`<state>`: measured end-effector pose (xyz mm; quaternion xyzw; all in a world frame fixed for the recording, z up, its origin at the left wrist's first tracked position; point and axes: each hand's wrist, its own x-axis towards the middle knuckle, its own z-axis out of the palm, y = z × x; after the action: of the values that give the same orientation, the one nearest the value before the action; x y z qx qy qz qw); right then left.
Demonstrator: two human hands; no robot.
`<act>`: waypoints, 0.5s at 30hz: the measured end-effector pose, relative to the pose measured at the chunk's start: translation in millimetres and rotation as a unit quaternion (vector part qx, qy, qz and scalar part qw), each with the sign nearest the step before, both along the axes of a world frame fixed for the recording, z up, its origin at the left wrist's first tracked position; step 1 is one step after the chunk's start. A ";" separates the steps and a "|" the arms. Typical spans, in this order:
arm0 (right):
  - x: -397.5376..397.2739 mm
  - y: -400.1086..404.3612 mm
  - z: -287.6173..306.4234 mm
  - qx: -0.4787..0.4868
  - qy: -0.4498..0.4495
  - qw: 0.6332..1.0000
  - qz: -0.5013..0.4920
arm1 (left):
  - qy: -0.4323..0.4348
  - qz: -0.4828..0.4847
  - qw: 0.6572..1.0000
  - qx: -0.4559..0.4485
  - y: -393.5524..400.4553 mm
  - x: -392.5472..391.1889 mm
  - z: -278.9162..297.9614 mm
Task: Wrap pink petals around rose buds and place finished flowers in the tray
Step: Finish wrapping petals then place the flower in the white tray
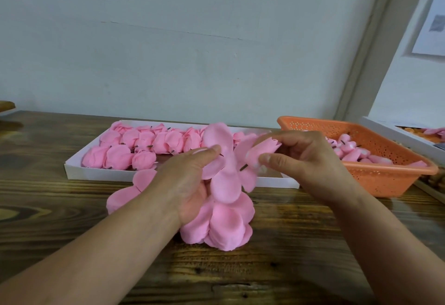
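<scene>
Wrapping is underway: the right hand (292, 157) is pinching a bud (262, 151), its grip closed, while the left hand (190, 182) is gripping petals (224, 177) just beside. Next, feeding the stem through; the tray (96, 174) is waiting behind.

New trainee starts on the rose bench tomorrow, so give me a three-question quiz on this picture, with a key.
1. True or false: the white tray already holds finished flowers.
2. Which hand holds the rose bud: A left hand, B right hand?
3. Fill in: spare buds wait in the ___ basket.

Key: 1 true. 2 B; the left hand holds the petal piece above the petal stack. 3 orange.
</scene>
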<state>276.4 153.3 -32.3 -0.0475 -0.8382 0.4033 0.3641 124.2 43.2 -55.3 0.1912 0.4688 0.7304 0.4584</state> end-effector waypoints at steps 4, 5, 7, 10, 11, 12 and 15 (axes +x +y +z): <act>-0.6 1.9 -0.8 -0.013 0.046 0.998 -0.036 | 0.015 0.006 1.000 0.006 -1.1 -0.2 0.9; -1.0 2.3 -1.2 -0.015 0.058 0.997 -0.044 | 0.018 0.005 1.000 0.008 -1.4 0.0 0.9; -1.8 1.6 -1.4 -0.022 0.077 0.996 -0.048 | 0.020 0.006 1.000 0.014 -2.0 0.8 1.2; -2.0 0.7 -2.0 -0.041 0.090 0.994 -0.046 | 0.026 0.013 1.000 0.013 -2.7 2.3 2.2; -2.4 0.3 -2.6 -0.042 0.086 0.995 -0.041 | 0.027 0.014 0.999 0.013 -3.0 2.6 2.6; -3.0 -0.4 -3.2 -0.041 0.080 0.995 -0.033 | 0.028 0.014 0.999 0.014 -3.5 3.0 2.8; -4.9 -3.4 -3.7 -0.030 0.062 0.997 -0.016 | 0.042 0.002 0.999 0.009 -5.5 4.4 2.4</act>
<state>271.5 149.9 -36.0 -0.0469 -0.8005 0.4245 0.4206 128.7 37.7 -52.9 0.2251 0.4816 0.7268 0.4350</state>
